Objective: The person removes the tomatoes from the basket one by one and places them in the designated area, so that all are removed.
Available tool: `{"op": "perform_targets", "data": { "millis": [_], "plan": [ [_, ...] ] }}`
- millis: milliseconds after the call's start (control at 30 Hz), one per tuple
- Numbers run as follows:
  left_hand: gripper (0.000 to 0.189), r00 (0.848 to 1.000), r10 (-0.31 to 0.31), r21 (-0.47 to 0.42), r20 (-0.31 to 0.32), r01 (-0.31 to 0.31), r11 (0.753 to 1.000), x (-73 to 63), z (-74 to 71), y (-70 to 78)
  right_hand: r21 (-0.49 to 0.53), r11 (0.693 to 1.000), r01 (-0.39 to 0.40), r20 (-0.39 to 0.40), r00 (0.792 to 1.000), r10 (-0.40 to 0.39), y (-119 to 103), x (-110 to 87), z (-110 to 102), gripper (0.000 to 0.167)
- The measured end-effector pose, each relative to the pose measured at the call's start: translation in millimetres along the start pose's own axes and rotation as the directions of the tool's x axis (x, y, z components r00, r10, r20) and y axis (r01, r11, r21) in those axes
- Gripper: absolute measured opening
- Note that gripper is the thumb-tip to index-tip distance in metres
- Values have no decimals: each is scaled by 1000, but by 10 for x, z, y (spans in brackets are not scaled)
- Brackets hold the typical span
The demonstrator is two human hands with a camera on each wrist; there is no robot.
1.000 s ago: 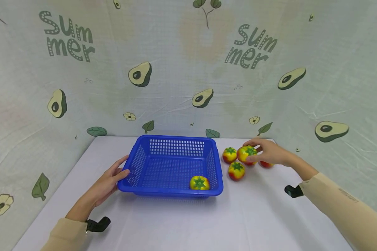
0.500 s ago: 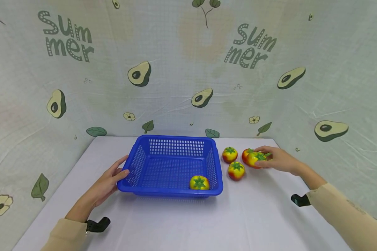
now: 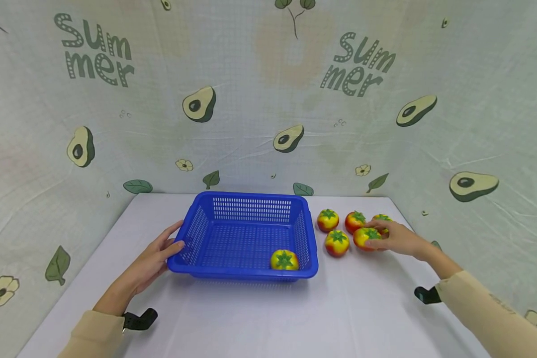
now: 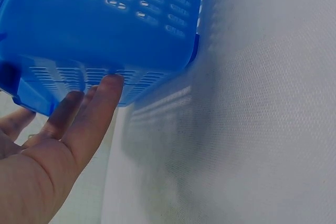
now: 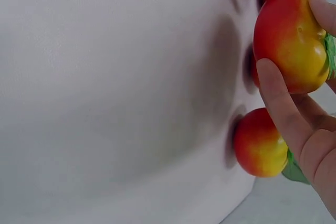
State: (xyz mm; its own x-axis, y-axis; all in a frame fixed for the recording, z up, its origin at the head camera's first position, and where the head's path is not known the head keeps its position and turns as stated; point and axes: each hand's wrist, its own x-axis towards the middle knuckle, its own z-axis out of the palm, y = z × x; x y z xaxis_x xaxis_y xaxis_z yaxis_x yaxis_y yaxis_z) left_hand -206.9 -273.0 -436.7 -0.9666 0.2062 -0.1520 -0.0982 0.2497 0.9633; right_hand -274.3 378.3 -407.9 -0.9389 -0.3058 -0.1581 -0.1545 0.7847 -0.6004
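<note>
My right hand (image 3: 398, 238) pinches a red-and-yellow toy tomato (image 3: 363, 238) with a green star-shaped top. In the right wrist view, fingertips and thumb lie on either side of this tomato (image 5: 289, 40). Behind it in the head view are two more, a tomato (image 3: 354, 223) and a partly covered tomato (image 3: 382, 217) beyond the fingers. My left hand (image 3: 149, 261) touches the left side of a blue plastic basket (image 3: 246, 272). In the left wrist view a fairly straight finger (image 4: 97, 114) rests against the basket's outer wall (image 4: 105, 35). One tomato (image 3: 284, 260) lies inside, at the front right corner.
Between basket and right hand stand two further tomatoes, a rear tomato (image 3: 328, 221) and a front tomato (image 3: 337, 243). All stand on a white-covered table (image 3: 259, 318). A printed cloth (image 3: 246, 144) hangs along the back and sides.
My right hand, with a tomato in its fingers, has moved right and then nearer to me. A tomato behind the hand now shows. Left hand and basket have stayed put.
</note>
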Motion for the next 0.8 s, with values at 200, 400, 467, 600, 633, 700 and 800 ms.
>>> {"op": "perform_targets", "data": {
  "millis": [200, 400, 467, 600, 633, 700, 800],
  "plan": [
    [79, 1000, 3, -3, 3, -3, 1000, 7, -6, -5, 4, 1000, -23, 4, 1000, 23, 31, -6, 41, 70],
    [79, 1000, -2, -1, 0, 2, 1000, 6, -1, -3, -22, 999, -42, 2, 999, 42, 69, -16, 69, 72],
    [79, 1000, -3, -1, 0, 3, 1000, 2, 1, -1, -24, 999, -43, 4, 999, 43, 84, -16, 79, 73],
    [79, 1000, -2, -2, 3, 2, 1000, -5, 5, 4, -5, 999, -46, 14, 999, 46, 100, -17, 95, 74],
    [79, 1000, -1, -2, 4, 1, 1000, -6, 5, 5, 2, 999, -52, 15, 999, 52, 100, -18, 98, 74],
    [79, 1000, 2, -3, 5, -2, 1000, -8, 3, 7, 12, 999, -51, 20, 999, 50, 104, -22, 103, 73],
    [79, 1000, 6, -5, 5, -6, 1000, -7, -1, 7, 23, 998, -51, 29, 998, 50, 112, -29, 112, 71]
  ]
}}
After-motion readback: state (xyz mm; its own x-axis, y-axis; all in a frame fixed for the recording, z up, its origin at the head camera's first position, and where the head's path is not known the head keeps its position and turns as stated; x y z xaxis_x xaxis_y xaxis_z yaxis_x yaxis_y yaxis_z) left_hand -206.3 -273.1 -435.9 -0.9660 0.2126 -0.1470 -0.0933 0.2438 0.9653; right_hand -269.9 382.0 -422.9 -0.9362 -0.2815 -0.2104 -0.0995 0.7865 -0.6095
